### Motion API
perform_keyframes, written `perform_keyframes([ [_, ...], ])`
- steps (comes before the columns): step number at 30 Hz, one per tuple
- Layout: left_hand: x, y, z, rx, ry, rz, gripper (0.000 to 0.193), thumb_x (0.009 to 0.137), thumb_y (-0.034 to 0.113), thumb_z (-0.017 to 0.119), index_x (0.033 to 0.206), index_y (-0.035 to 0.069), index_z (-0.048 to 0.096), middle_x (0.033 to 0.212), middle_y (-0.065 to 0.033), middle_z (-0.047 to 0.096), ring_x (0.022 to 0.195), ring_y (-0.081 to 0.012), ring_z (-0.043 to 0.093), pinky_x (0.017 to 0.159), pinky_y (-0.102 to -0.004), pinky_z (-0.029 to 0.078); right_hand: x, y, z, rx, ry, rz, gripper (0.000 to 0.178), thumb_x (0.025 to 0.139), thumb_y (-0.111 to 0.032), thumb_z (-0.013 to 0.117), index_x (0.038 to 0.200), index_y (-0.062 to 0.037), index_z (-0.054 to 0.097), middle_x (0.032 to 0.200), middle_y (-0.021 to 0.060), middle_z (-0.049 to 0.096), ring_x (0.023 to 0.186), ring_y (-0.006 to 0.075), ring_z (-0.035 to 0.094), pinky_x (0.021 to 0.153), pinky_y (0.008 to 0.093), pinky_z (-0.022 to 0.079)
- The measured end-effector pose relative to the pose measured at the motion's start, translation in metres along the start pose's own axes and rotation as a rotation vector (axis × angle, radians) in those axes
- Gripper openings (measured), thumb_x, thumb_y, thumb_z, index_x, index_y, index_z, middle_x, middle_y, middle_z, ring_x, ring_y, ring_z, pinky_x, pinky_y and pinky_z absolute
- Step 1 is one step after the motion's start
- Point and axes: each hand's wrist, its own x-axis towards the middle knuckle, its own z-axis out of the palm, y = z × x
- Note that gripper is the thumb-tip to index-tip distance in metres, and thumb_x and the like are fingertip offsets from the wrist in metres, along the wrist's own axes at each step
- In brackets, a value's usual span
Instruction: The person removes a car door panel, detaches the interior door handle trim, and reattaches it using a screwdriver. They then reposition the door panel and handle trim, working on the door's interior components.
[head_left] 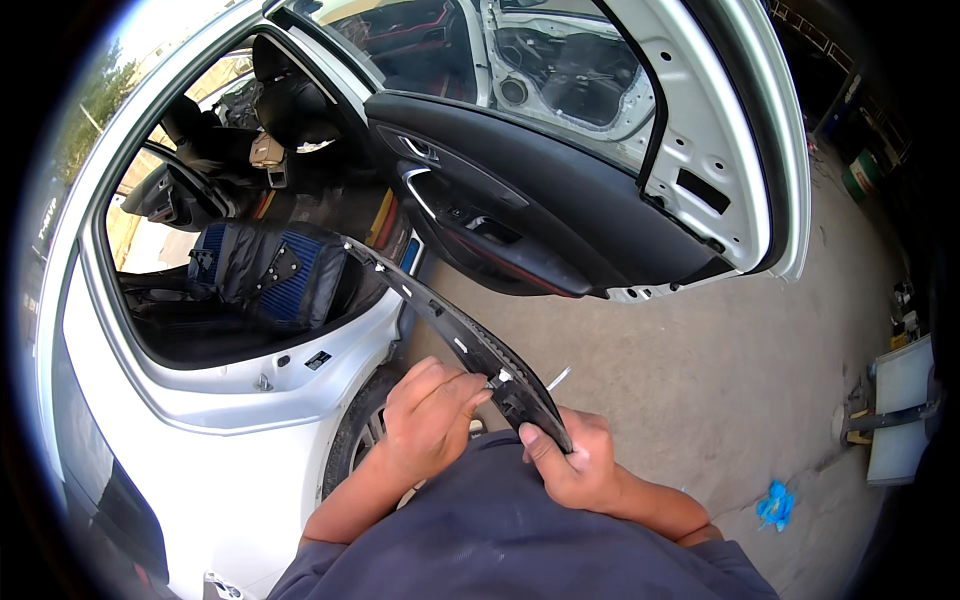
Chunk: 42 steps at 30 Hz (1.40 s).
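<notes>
Blk is noted on the long trim strip (pixel 478 340), w/ small wht clips (pixel 505 376) dotted along it. Car body (pixel 240 480), near L, is painted glossy wht; bare door frame (pixel 690 110), far R, also wht. Door panel (pixel 590 210) is finished mostly in blk, w/ thin red line (pixel 515 266) traced low down; pull handle (pixel 415 192) is silver. Inside car, L: fabric (pixel 312 262) is striped blue/blk; tan box (pixel 266 150) is seen far L. Shirt (pixel 490 520), near, is plain dk navy-gray. Floor (pixel 680 400) is tinted gray-beige. Bright blue is shown on crumpled item (pixel 775 506), near R; green on drum (pixel 860 175), far R.
</notes>
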Motion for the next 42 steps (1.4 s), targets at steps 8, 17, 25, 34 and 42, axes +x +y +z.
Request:
perform_keyframes([
  [8, -0.019, 0.005, 0.006, 0.018, 0.016, -0.106, 0.016, 0.074, -0.007, 0.076, 0.088, -0.003, 0.068, 0.077, -0.0122, 0.062, 0.064, -0.0263, 0.057, 0.058, -0.0340, 0.046, -0.006, 0.009, -0.001, -0.034, -0.072, 0.008, 0.012, 0.095, -0.004, 0.062, 0.103, 0.0046, 0.065, 0.063, 0.0113, 0.057, 0.051, 0.0264, 0.057, 0.052, 0.0355, 0.046],
  [17, -0.033, 0.008, 0.010, 0.035, 0.029, -0.111, 0.017, 0.074, -0.007, 0.076, 0.087, -0.002, 0.066, 0.077, -0.0129, 0.061, 0.064, -0.0278, 0.056, 0.057, -0.0348, 0.046, -0.011, 0.009, 0.000, -0.034, -0.086, 0.046, 0.015, 0.094, -0.005, 0.061, 0.106, 0.0045, 0.066, 0.063, 0.0118, 0.057, 0.053, 0.0270, 0.058, 0.053, 0.0354, 0.046],
  [25, -0.039, 0.013, 0.008, 0.105, 0.032, -0.138, 0.018, 0.074, -0.005, 0.077, 0.089, -0.002, 0.067, 0.078, -0.0132, 0.062, 0.064, -0.0282, 0.057, 0.058, -0.0350, 0.046, -0.011, 0.013, 0.002, -0.031, -0.097, 0.060, 0.015, 0.095, -0.006, 0.061, 0.105, 0.0041, 0.066, 0.063, 0.0121, 0.057, 0.053, 0.0267, 0.058, 0.054, 0.0354, 0.046],
  [34, -0.023, 0.035, 0.000, 0.281, -0.060, -0.262, 0.023, 0.074, 0.001, 0.081, 0.093, 0.000, 0.069, 0.080, -0.0111, 0.062, 0.069, -0.0282, 0.059, 0.061, -0.0369, 0.049, -0.007, 0.017, 0.002, -0.025, -0.094, 0.031, 0.012, 0.096, -0.007, 0.061, 0.100, 0.0028, 0.065, 0.061, 0.0119, 0.056, 0.052, 0.0278, 0.058, 0.054, 0.0363, 0.047],
  [42, -0.033, 0.036, -0.001, 0.416, -0.168, -0.111, 0.027, 0.076, 0.004, 0.077, 0.100, -0.006, 0.067, 0.078, -0.0106, 0.057, 0.067, -0.0267, 0.057, 0.058, -0.0361, 0.048, -0.013, 0.016, 0.005, -0.035, -0.129, 0.004, 0.012, 0.093, -0.005, 0.063, 0.101, 0.0036, 0.064, 0.067, 0.0156, 0.060, 0.058, 0.0325, 0.061, 0.056, 0.0382, 0.048],
])
